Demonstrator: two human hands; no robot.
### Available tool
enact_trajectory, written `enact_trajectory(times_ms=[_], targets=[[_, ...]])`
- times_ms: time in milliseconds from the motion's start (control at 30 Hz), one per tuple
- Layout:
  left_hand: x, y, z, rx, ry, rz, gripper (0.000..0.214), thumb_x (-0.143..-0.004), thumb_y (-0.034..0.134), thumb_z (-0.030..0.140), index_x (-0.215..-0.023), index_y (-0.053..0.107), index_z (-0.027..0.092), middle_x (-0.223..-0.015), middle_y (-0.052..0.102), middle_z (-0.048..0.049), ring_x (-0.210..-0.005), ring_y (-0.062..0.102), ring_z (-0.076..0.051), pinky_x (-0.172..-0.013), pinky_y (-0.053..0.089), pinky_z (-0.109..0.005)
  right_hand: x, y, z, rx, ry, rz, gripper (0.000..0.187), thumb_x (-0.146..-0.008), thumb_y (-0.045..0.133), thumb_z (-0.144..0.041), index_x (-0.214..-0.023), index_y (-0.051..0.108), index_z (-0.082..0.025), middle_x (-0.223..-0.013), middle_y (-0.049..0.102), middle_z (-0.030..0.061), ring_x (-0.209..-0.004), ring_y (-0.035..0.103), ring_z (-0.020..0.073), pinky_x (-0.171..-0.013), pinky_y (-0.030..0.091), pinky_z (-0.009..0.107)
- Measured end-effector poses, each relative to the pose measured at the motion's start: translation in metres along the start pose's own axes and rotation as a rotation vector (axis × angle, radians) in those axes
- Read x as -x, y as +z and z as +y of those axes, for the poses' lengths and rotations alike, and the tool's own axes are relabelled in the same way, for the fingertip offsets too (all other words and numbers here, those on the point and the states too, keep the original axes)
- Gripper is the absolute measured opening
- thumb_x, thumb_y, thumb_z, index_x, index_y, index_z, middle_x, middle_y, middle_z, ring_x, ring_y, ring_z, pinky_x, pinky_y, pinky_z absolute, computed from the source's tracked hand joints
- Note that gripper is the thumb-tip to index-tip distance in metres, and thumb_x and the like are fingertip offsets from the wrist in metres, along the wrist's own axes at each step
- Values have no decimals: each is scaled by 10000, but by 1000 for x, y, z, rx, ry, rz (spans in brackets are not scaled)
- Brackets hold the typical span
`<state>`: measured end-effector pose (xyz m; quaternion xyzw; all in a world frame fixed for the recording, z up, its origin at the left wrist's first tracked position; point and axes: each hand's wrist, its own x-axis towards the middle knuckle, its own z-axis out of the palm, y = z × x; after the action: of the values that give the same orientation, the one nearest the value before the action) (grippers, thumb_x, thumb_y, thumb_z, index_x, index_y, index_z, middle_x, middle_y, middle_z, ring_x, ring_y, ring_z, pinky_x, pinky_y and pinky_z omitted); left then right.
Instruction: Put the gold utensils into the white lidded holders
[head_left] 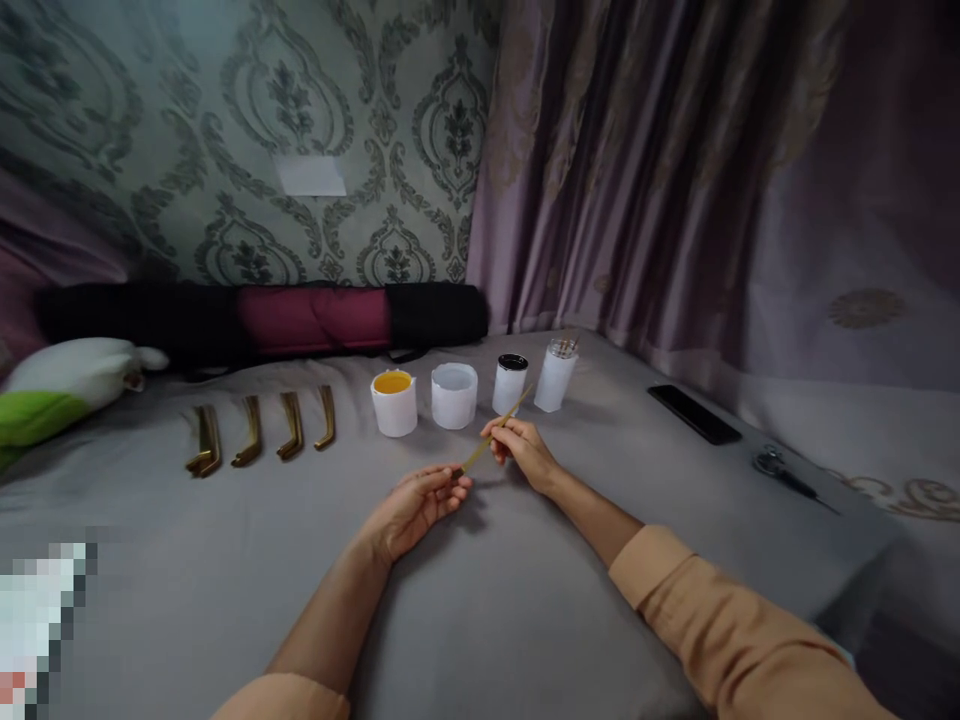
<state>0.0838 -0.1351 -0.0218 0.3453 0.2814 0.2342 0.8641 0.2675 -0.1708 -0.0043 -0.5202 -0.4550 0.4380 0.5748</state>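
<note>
My right hand pinches a thin wooden brush by its handle, slanted up to the right. My left hand is curled palm-up with its fingertips closed on the brush's lower tip. Just beyond the hands stand a white cup of yellow paint, a white cup of pale liquid, a small white jar with a black top and a white holder with brushes.
Several bent brass pieces lie in a row at the left on the grey bedsheet. A black and maroon bolster lies along the wall. A black phone and scissors rest at the right, by purple curtains.
</note>
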Motion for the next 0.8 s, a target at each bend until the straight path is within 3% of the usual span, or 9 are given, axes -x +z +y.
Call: enact_trajectory(times_ms=[500,800], targets=[[1,2,-2,-38,8,-15,160,-773,522,115,-923,562,76,-829,626,-113,-638,576,-102,-600,472,-205,3,-3,2,15,32,-3,180,-729,497,-305,-771,586,-154,-543,492,-37,-427,427,61,-423,335,200],[3,2,-3,-28,24,-8,143,-764,530,104,-897,577,78,-792,631,-103,-627,579,-103,-602,474,-208,5,-6,-3,11,54,72,263,-732,515,-410,-763,575,-156,-553,492,-35,-421,420,54,-415,333,194]])
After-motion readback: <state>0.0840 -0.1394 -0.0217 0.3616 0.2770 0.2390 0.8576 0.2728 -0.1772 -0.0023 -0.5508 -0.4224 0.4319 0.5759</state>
